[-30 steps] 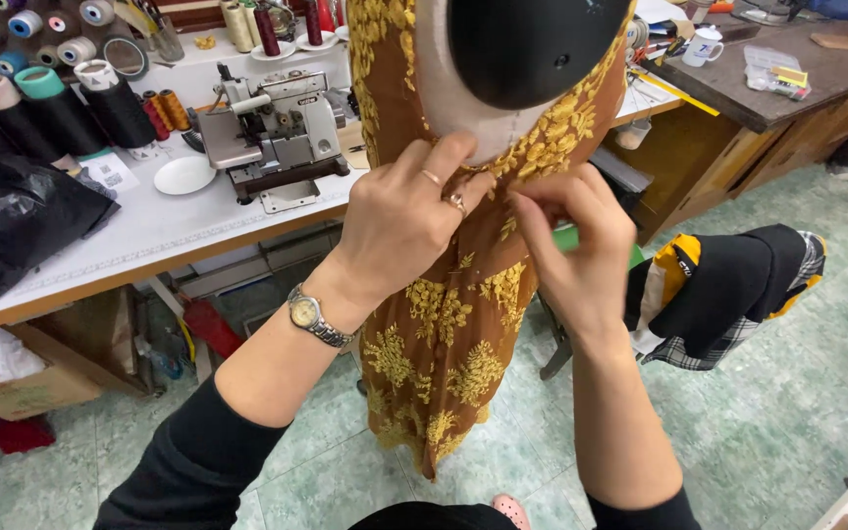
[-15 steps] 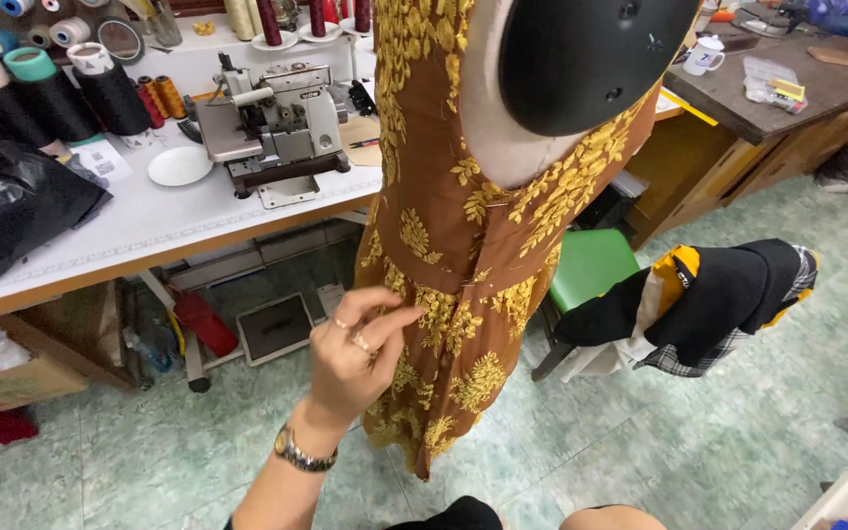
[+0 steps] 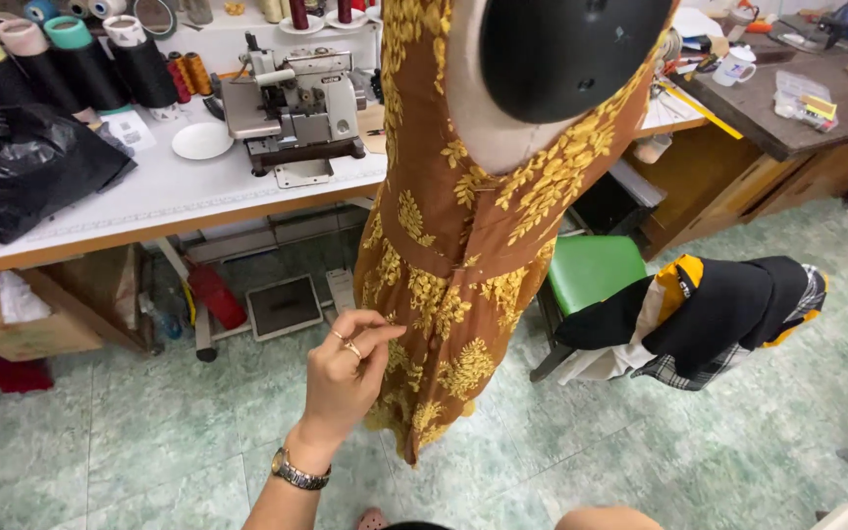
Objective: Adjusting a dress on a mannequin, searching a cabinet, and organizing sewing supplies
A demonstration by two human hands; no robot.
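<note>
Dress (image 3: 453,285) skirt pinched by left hand (image 3: 345,378).

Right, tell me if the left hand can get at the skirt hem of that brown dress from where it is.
Probably yes. The left hand already pinches the brown floral dress at the skirt's side, and the hem hangs just below it with nothing between them.
</note>
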